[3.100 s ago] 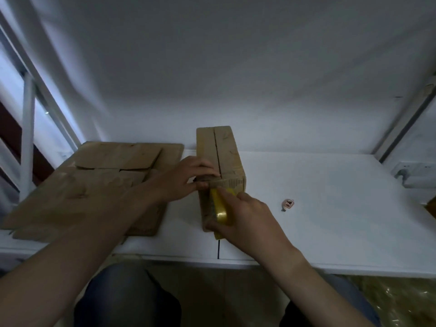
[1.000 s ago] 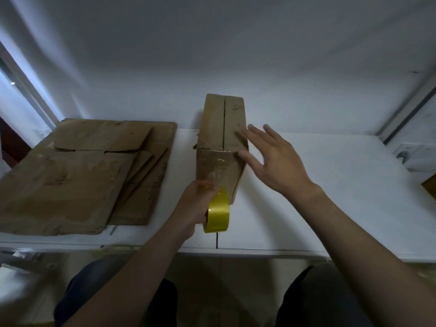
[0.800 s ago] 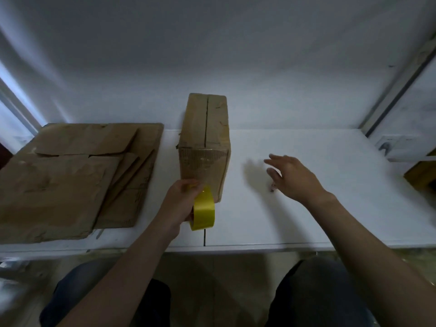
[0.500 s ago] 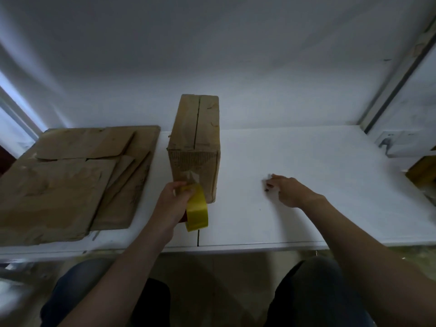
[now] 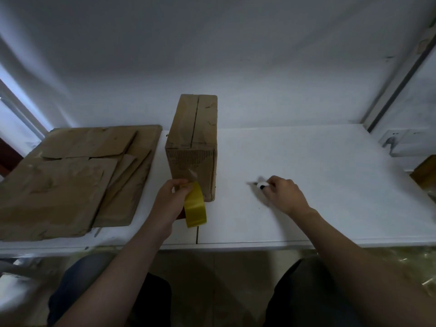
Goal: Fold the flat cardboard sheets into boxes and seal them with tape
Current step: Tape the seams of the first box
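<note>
A folded brown cardboard box [image 5: 193, 138] stands on the white table [image 5: 330, 185], its top flaps meeting in a slit. My left hand [image 5: 171, 199] grips a yellow tape roll [image 5: 194, 207] at the box's near face, with clear tape running up onto the cardboard. My right hand [image 5: 282, 193] is to the right of the box and pinches a small white object [image 5: 260, 185], blurred, just above the table.
A stack of flat cardboard sheets [image 5: 70, 175] lies on the table's left part. A wall socket [image 5: 401, 140] sits at the far right beside a metal frame. The table's front edge runs just beyond my knees.
My right hand left the box's side, went down to the table on the right and picked up the small white object. My left hand kept the tape roll at the box's near face.
</note>
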### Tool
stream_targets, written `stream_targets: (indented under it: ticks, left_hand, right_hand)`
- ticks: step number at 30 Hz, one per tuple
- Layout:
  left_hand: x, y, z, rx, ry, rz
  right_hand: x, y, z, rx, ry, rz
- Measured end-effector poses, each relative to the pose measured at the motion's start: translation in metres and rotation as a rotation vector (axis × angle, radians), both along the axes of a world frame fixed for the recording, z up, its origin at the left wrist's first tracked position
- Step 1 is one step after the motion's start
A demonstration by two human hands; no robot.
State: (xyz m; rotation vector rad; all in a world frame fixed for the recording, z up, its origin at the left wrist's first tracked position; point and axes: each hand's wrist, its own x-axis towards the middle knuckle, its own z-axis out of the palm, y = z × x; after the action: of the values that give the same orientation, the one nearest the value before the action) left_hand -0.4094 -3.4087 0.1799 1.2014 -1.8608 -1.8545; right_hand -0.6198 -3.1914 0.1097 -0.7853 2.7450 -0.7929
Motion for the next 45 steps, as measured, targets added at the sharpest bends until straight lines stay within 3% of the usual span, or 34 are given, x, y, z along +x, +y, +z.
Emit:
stream_targets:
  ticks: [3, 6, 9, 13, 20, 26, 33, 37, 45]
  left_hand:
    - [0.002, 0.000, 0.001, 0.007, 0.010, -0.012]
    - [0.004, -0.001, 0.003, 0.025, 0.010, -0.012]
    - [0.006, -0.004, 0.005, 0.020, 0.000, -0.028]
    - [0.007, -0.007, 0.008, -0.016, -0.002, -0.085]
    - [0.007, -0.017, 0.005, 0.002, -0.009, -0.100]
    - [0.005, -0.026, 0.003, 0.025, 0.000, -0.101]
    - [0.001, -0.031, -0.006, -0.044, -0.047, -0.162]
    - [0.004, -0.026, -0.016, -0.087, -0.112, -0.182]
    - [0.012, -0.019, -0.017, -0.071, -0.147, -0.175]
  right_hand:
    - [0.017, -0.009, 0.018, -0.276, -0.094, 0.020]
    - [0.040, -0.025, 0.049, -0.409, -0.017, 0.216]
    - [0.059, -0.051, 0.075, -0.347, 0.191, 0.433]
    - [0.080, -0.085, 0.095, -0.219, 0.502, 0.548]
    - [0.096, -0.125, 0.092, -0.003, 0.677, 0.505]
    - [0.096, -0.133, 0.099, 0.059, 0.674, 0.491]
    - [0.080, -0.084, 0.085, 0.104, 0.663, 0.312]
    - [0.070, -0.051, 0.068, 0.092, 0.574, 0.249]
    - [0.057, -0.014, 0.019, 0.350, 0.341, 0.111]
